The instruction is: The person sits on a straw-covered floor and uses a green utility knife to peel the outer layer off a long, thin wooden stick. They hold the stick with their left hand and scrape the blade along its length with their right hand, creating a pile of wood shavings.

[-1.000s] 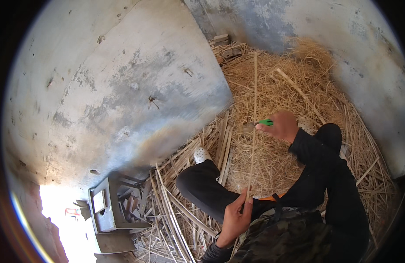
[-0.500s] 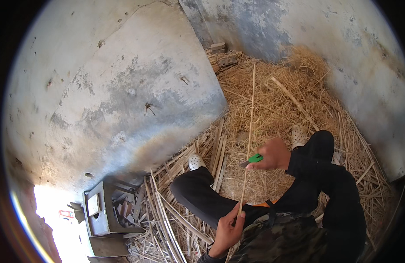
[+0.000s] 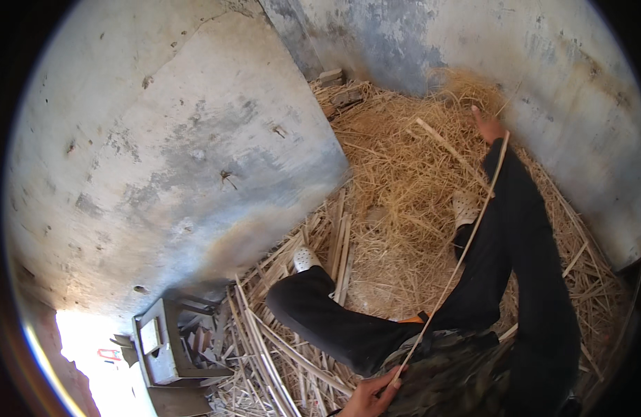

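My left hand [image 3: 371, 397], at the lower edge, is closed on the near end of a long thin wooden strip [image 3: 454, 272]. The pale strip, possibly split bamboo, slants up to the right across my lap and ends in front of my right forearm. My right arm is stretched far out, with my right hand [image 3: 488, 128] over the straw heap [image 3: 411, 160] near the back right wall. One finger points forward; the other fingers are hidden, so I cannot tell what it holds. No green-handled knife shows now.
A thicker pale stick [image 3: 449, 151] lies on the straw. Split strips [image 3: 268, 361] cover the floor at left, beside a worn wooden stool-like frame [image 3: 169, 340] on its side. Stained walls [image 3: 216, 139] stand left and right. Bricks [image 3: 331, 76] lie in the far corner.
My right hand, with the green-handled knife against the strip before, has swung far out to the upper right. The strip has tilted right, and my left hand is lower at its near end.
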